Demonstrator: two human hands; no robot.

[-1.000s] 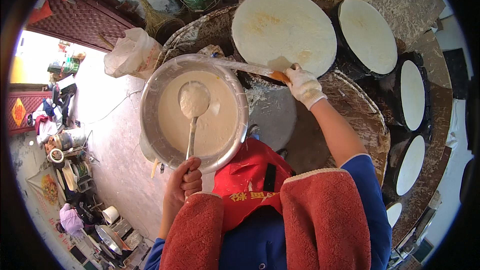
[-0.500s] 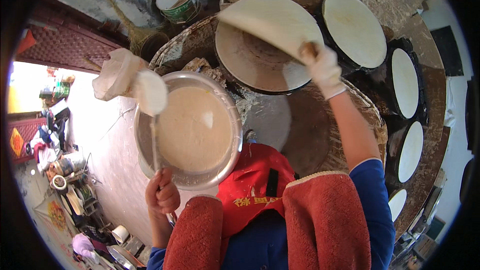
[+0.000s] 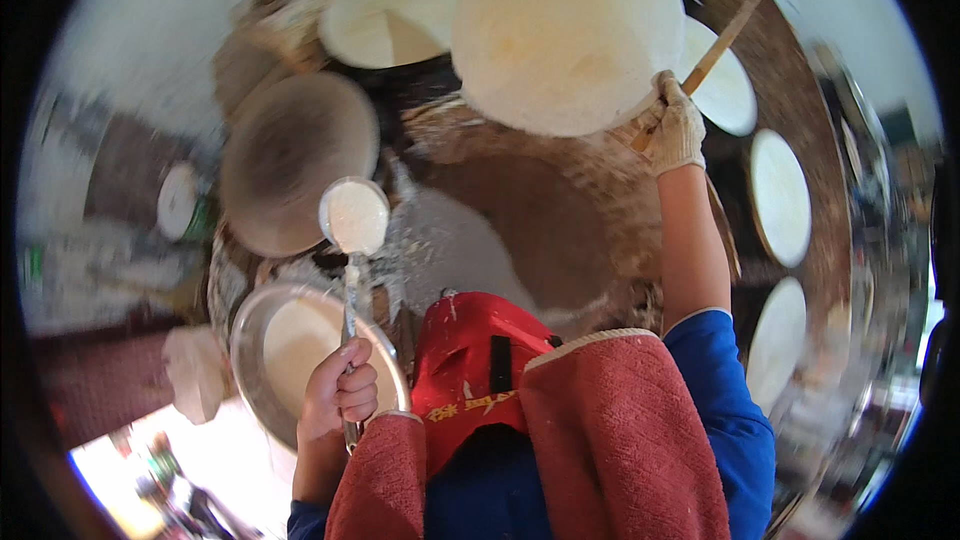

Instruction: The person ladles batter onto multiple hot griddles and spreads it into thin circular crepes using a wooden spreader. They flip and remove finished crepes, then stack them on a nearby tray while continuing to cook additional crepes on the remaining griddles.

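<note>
My left hand [image 3: 340, 390] is closed round the handle of a metal ladle [image 3: 350, 312]. Pale batter [image 3: 357, 218] fills the ladle's bowl, which is above the surface between a bare round griddle [image 3: 300, 160] and a steel basin [image 3: 246, 335] of batter. In a white knitted glove, my right hand [image 3: 676, 130] grips a wooden stick [image 3: 727, 38] and the near edge of a large round pancake [image 3: 565, 40]. That pancake is lifted, pale with faint brown patches. How the gloved fingers divide between stick and pancake is partly hidden.
Around the curved worktop stand more griddles with pale rounds: one at the far left [image 3: 395, 15], others down the right side [image 3: 718, 75], [image 3: 780, 198]. A white-lidded bucket [image 3: 180, 202] and a pale bag [image 3: 195, 372] are blurred at left.
The pancake has come off its griddle and swung right in my right hand, leaving that griddle bare. The ladle has moved from over the basin's left side towards the griddle. My view has turned right.
</note>
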